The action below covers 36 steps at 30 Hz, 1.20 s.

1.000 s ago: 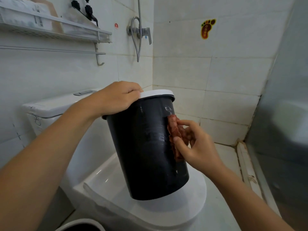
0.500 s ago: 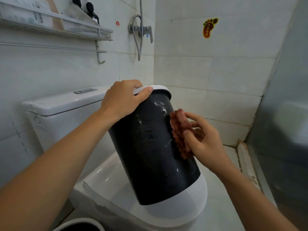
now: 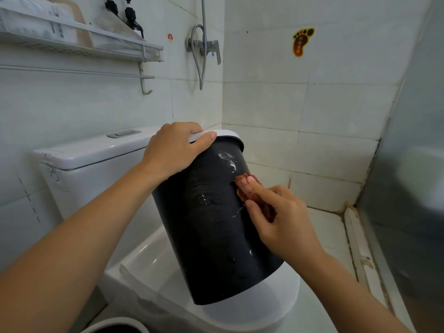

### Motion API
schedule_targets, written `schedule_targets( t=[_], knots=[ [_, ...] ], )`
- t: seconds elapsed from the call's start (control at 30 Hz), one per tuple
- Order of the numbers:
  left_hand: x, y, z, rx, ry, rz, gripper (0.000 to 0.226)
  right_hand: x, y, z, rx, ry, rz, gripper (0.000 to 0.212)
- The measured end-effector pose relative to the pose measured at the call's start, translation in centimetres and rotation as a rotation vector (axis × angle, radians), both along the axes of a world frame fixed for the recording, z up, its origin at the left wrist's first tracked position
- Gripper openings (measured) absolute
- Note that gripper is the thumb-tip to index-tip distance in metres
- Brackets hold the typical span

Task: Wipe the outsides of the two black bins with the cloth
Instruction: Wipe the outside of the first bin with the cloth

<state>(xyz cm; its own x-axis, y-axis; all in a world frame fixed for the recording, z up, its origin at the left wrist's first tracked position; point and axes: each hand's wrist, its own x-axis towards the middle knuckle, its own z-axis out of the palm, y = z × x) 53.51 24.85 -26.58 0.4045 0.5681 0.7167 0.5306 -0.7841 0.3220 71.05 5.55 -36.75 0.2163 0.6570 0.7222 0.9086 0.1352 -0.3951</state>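
Over the closed toilet lid (image 3: 252, 306) in a tiled bathroom, mid-wipe on the first black bin (image 3: 216, 227), tilted, left hand (image 3: 173, 150) gripping its white rim, right hand (image 3: 281, 217) pressing the reddish cloth (image 3: 245, 186) against its side; next, probably turning it toward smeared patches.

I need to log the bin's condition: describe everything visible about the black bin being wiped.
The black bin is a smooth, plastic-looking cylinder with a white rim. It is tilted, its base resting on the closed toilet lid. Whitish smears and wet marks streak its side. The left hand grips the rim; the right hand presses a reddish cloth against its wall.
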Motion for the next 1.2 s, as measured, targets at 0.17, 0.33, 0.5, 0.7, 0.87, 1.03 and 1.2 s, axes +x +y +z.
schedule_targets(
  t=[0.17,0.33,0.5,0.7,0.87,1.03,1.2],
  knots=[
    [-0.3,-0.3,0.1,0.011,0.045,0.002,0.052,-0.5,0.6,1.0,0.107,0.141,0.012,0.039],
    [-0.2,-1.5,0.4,0.038,0.084,-0.057,0.054,-2.5,2.3,2.3,0.207,-0.133,0.123,0.042],
    [-0.9,-1.2,0.1,-0.014,0.032,-0.129,0.05,-2.5,4.4,4.0,0.172,-0.084,0.08,0.042],
    [-1.1,-1.1,-0.2,0.027,0.012,-0.094,0.049,-1.4,6.0,6.0,0.091,0.121,0.037,0.042],
    [-1.2,-1.5,-0.2,0.044,0.005,-0.109,0.045,-3.3,5.1,4.3,0.15,-0.101,0.207,0.04],
    [-1.1,-1.9,-0.1,0.055,-0.002,-0.115,0.049,-0.3,6.1,5.5,0.112,0.132,0.007,0.04],
    [-1.1,-1.9,-0.2,0.06,0.0,-0.11,0.049,-2.1,4.7,4.3,0.127,-0.045,0.183,0.037]
  ],
)
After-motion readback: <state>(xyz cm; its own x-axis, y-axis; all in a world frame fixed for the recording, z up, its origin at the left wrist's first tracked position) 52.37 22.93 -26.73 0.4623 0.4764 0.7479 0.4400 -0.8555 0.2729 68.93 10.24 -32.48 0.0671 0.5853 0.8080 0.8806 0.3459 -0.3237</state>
